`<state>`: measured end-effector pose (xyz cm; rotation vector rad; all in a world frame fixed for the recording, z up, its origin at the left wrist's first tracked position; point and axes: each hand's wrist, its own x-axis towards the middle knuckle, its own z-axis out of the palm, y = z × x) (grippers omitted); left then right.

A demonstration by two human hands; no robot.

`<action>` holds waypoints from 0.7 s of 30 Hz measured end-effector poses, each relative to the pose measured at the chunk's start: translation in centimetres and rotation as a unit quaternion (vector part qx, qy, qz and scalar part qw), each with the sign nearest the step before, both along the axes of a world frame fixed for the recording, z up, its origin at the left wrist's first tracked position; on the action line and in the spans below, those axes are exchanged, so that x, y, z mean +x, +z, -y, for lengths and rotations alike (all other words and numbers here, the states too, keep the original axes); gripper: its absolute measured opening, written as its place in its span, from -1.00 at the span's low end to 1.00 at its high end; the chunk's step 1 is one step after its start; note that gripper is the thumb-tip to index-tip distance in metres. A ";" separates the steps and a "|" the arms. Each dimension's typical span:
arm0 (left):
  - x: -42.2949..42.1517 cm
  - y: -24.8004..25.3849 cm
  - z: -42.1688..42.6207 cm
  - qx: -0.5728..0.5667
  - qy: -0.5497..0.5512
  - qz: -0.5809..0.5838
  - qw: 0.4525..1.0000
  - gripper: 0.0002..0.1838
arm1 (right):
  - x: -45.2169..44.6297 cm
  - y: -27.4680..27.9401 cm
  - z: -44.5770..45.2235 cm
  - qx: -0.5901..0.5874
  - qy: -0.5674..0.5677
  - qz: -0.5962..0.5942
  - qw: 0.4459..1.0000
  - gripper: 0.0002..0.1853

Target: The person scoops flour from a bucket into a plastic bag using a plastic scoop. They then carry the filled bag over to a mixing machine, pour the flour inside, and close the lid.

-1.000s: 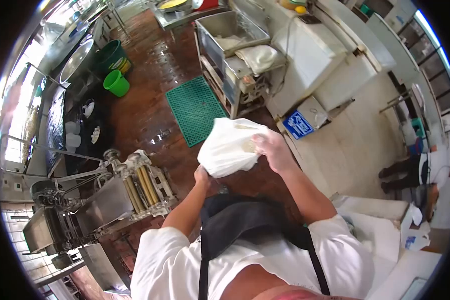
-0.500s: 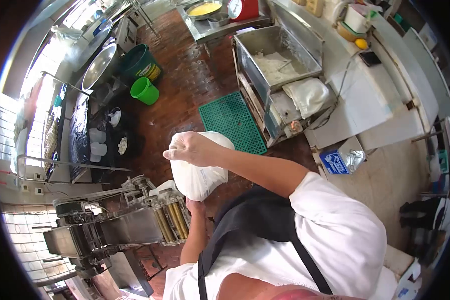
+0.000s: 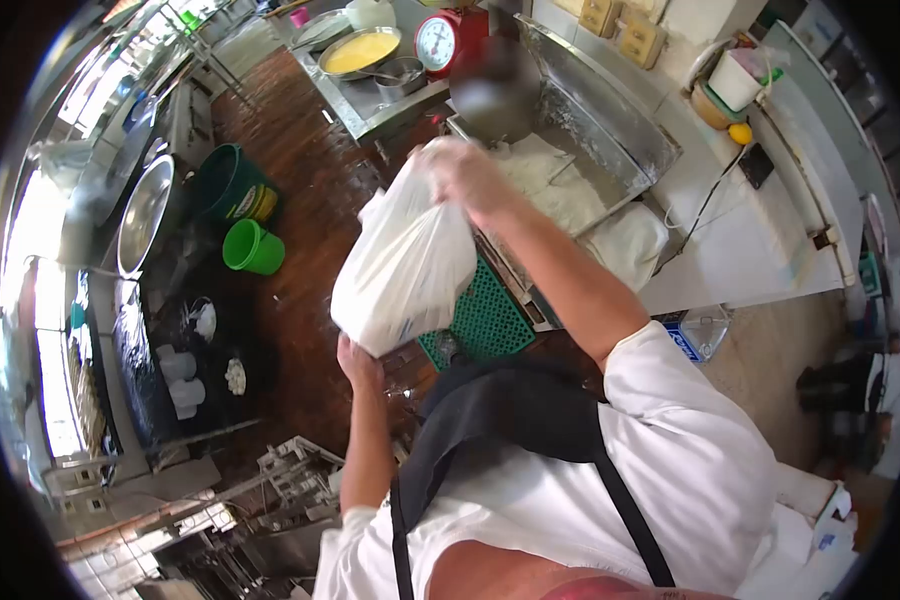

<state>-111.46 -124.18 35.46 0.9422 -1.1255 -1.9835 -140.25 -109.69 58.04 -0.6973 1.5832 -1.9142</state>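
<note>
A full white plastic bag (image 3: 407,262) hangs tilted in front of me over the floor. My right hand (image 3: 460,178), slightly blurred, is closed around the gathered top of the bag. Under the bag's lower left corner is my left hand (image 3: 358,362), its fingers mostly hidden by the plastic and pressed to the bag's bottom. Just beyond my right hand stands an open metal bin (image 3: 625,130) with white floury material (image 3: 550,185) inside. A white cloth (image 3: 625,243) lies at its near end.
A red scale (image 3: 452,42) and a pan of yellow contents (image 3: 360,52) sit on a metal table (image 3: 370,118). Left are a green bucket (image 3: 253,248), a dark green tub (image 3: 232,188) and a large metal bowl (image 3: 146,215). A green mat (image 3: 490,315) lies below the bag.
The bag has been raised and moved toward the metal bin, its top now pulled upward by my right hand. My view has shifted, bringing the bin and scale closer; the roller machine has dropped lower.
</note>
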 end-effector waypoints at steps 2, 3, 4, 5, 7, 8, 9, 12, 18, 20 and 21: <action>-7.2 2.0 4.3 -0.004 -0.031 0.007 0.999 -0.80 | -6.3 -1.2 0.2 -0.020 -0.093 -0.042 0.995 -0.76; -10.8 3.6 6.0 -0.021 -0.065 0.018 0.998 -0.83 | -9.0 -1.1 -0.4 -0.038 -0.132 -0.021 0.990 -0.78; -14.5 4.4 7.7 -0.050 -0.089 0.011 0.995 -0.84 | -11.6 -1.0 -1.0 -0.057 -0.171 -0.001 0.984 -0.79; -18.4 3.1 10.1 -0.079 -0.114 0.000 0.990 -0.82 | -13.6 -0.6 -1.9 -0.086 -0.199 0.089 0.972 -0.80; -25.5 5.5 12.0 -0.152 -0.161 0.054 0.974 -0.83 | -17.7 -1.9 -3.7 -0.103 -0.234 0.093 0.962 -0.80; -29.1 5.3 13.2 -0.166 -0.189 0.061 0.966 -0.83 | -19.8 -3.1 -4.6 -0.100 -0.244 0.097 0.960 -0.79; -32.3 5.7 13.4 -0.199 -0.205 0.094 0.954 -0.83 | -21.6 -4.4 -5.3 -0.085 -0.259 0.105 0.956 -0.79; -39.8 7.5 11.3 -0.166 -0.241 0.068 0.954 -0.82 | -25.7 -9.5 -6.9 -0.031 -0.311 0.122 0.942 -0.78; -45.9 8.1 9.7 -0.239 -0.292 0.066 0.924 -0.62 | -32.0 -18.5 -9.2 0.045 -0.387 0.169 0.906 -0.82; -48.9 7.6 10.4 -0.308 -0.304 0.097 0.897 -0.72 | -36.2 -25.6 -13.2 0.084 -0.363 0.184 0.909 -0.87; -49.1 9.4 9.4 -0.230 -0.336 0.092 0.909 -0.75 | -35.8 -25.4 -12.7 0.095 -0.366 0.212 0.901 -0.87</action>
